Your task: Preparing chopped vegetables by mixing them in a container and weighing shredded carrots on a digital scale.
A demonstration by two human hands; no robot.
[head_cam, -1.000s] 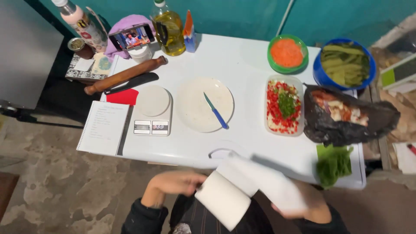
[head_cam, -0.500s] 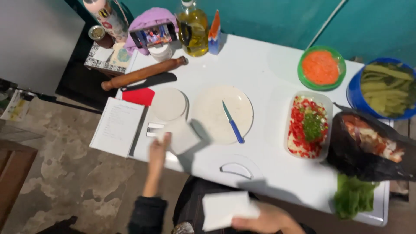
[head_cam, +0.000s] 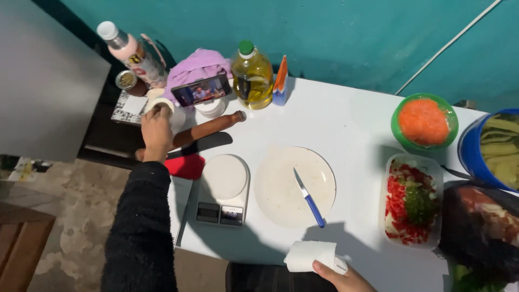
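Observation:
My left hand (head_cam: 156, 132), in a black fuzzy sleeve, reaches to the table's far left and grips a white paper towel roll (head_cam: 160, 104) beside the wooden rolling pin (head_cam: 203, 131). My right hand (head_cam: 340, 276) is low at the table's near edge and holds a folded white paper towel (head_cam: 312, 255). Between them lie a white kitchen scale (head_cam: 223, 187) and a white plate (head_cam: 295, 186) with a blue-handled knife (head_cam: 309, 198) on it.
At the back stand an oil bottle (head_cam: 252, 77), a phone (head_cam: 201, 90) leaning on purple cloth and a pink bottle (head_cam: 131, 53). On the right are a green bowl of grated carrot (head_cam: 424, 121), a tray of chopped vegetables (head_cam: 411, 200), a blue bowl (head_cam: 496, 148) and a black bag (head_cam: 481, 229).
My left hand has carried the towel roll from near the scale to the far left beside the rolling pin. My right hand still holds the torn sheet near the front edge.

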